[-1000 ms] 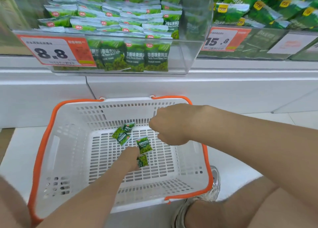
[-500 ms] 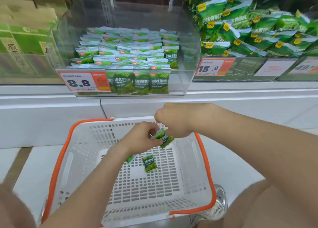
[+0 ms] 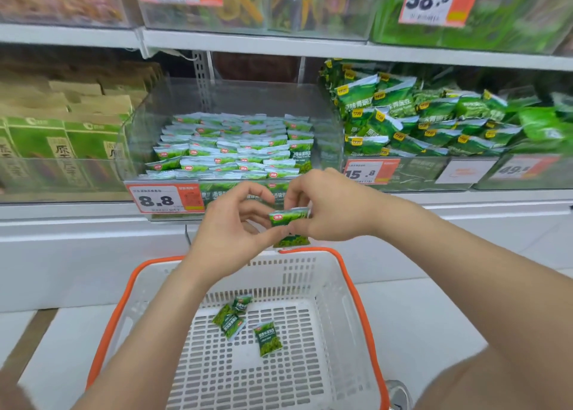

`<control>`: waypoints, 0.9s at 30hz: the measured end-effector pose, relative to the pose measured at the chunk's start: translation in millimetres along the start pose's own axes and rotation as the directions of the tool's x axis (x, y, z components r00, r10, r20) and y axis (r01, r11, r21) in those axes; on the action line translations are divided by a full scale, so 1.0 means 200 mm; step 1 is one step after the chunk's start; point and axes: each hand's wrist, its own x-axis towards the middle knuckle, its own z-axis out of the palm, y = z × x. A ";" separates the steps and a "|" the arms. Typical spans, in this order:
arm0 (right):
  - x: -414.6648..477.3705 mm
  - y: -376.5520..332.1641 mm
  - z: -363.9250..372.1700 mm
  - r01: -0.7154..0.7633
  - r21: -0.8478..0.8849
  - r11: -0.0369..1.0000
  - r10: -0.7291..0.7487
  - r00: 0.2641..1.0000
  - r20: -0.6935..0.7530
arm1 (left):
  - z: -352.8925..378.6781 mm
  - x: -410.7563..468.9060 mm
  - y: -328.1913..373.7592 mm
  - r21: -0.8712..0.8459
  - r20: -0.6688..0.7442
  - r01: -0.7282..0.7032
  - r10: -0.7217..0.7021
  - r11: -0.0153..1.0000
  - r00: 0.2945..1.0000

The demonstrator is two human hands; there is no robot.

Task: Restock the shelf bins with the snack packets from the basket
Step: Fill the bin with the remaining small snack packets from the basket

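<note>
I see my left hand (image 3: 229, 233) and right hand (image 3: 330, 211) both pinching a glossy green packet (image 3: 289, 217); below them a slotted white plastic basket (image 3: 333, 304) holds three flat packets (image 3: 268, 339).

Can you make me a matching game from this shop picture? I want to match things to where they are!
Things:
1. held packet
2. basket
3. 8.8 price tag
4. loose packets

Places:
A. on the front of the clear bin
B. lying on the basket's bottom
C. between the left hand and right hand
D. standing on the floor

Pairs: 1-C, 2-D, 3-A, 4-B
</note>
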 end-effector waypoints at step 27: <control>0.61 0.12 -0.08 -0.180 -0.583 0.793 0.175 0.982 -0.065 | -0.03 0.12 -0.12 0.813 -0.165 -0.158 0.481 0.561 0.861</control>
